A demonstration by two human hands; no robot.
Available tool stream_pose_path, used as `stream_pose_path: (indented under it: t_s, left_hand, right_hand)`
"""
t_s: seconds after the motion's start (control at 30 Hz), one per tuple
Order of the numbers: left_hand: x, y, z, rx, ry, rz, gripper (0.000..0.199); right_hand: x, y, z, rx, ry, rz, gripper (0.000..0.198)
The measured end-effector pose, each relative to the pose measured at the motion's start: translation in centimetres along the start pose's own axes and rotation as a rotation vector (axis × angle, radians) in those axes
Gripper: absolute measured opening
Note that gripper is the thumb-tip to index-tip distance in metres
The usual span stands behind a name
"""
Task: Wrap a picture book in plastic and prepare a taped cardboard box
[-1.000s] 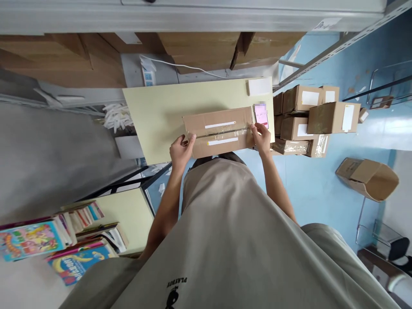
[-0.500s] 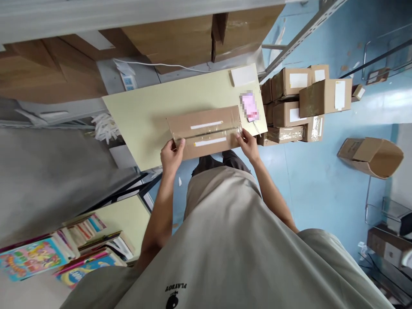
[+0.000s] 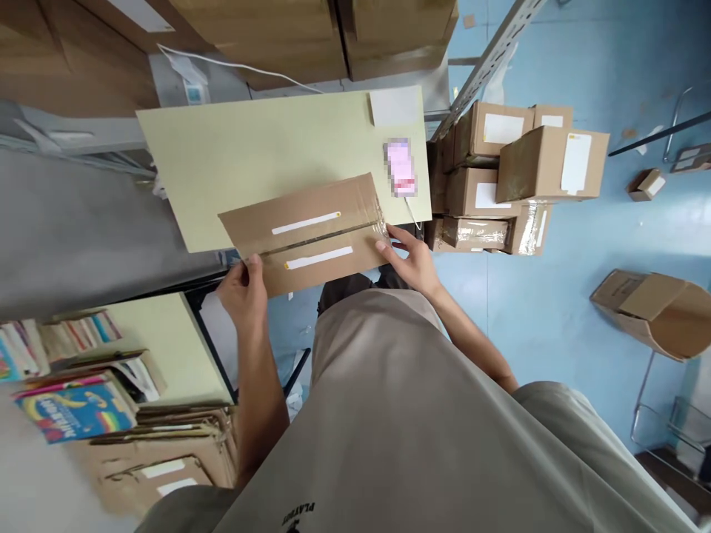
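Observation:
A brown cardboard box [image 3: 311, 238] is held between both hands over the front edge of a pale yellow table [image 3: 233, 148]. Two white label strips lie either side of the dark seam on its face, and clear tape shines at its right end. My left hand [image 3: 244, 290] grips the box's left end, thumb on top. At the taped right end, my right hand [image 3: 409, 260] is closed on the box, thumb on its face; the fingers below are partly hidden. A blurred-out pink phone [image 3: 401, 167] with a white cable lies on the table beyond the right hand.
Stacked labelled cartons [image 3: 489, 185] stand right of the table. Large boxes [image 3: 261, 33] sit on the shelf ahead, by a metal post [image 3: 494, 55]. An open carton [image 3: 655, 311] lies on the blue floor. Books [image 3: 78, 407] and flattened cardboard [image 3: 149, 474] are at lower left.
The box has moved left in view, toward my body, and its left end is angled lower. Both hands have stayed on it. The view has shifted, showing more flattened cardboard at lower left.

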State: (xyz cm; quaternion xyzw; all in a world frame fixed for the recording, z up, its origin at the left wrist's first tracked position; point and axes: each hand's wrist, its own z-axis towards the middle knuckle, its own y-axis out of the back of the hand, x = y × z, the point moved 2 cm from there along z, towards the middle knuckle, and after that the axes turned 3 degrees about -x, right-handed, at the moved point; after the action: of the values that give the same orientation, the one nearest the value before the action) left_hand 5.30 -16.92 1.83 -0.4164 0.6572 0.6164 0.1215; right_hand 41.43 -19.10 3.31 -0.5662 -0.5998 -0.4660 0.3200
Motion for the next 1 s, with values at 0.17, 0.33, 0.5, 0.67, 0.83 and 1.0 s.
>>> stream_pose_path:
  t_s: [0.17,0.33,0.5,0.67,0.83,1.0]
  left_hand:
    - [-0.5,-0.7,-5.6,-0.145,0.103,-0.040,0.049]
    - [-0.9,-0.9,-9.1,-0.118,0.120,-0.050,0.050]
    - [-0.2,-2.5,-12.5,-0.022,0.114,-0.169,0.043]
    - [1.0,-5.5,-16.3,0.080,0.113,-0.243,0.037]
    - [0.6,-7.4,-20.6,0.182,0.093,-0.263,0.035]
    - [-2.1,-8.5,-24.3,0.273,0.030,-0.263,0.035]
  right_hand:
    - [0.2,3.8,-4.3,-0.028,0.071,-0.042,0.078]
    - [-0.9,7.1,-9.5,-0.125,0.079,-0.063,0.070]
    - [-3.5,9.3,-16.0,-0.193,0.022,-0.034,0.067]
    - [-6.7,10.8,-21.7,-0.269,-0.071,-0.032,0.073]
    - [-8.5,13.2,-25.3,-0.337,-0.122,-0.071,0.070]
    - [-10.0,16.6,-26.7,-0.426,-0.096,-0.159,0.072]
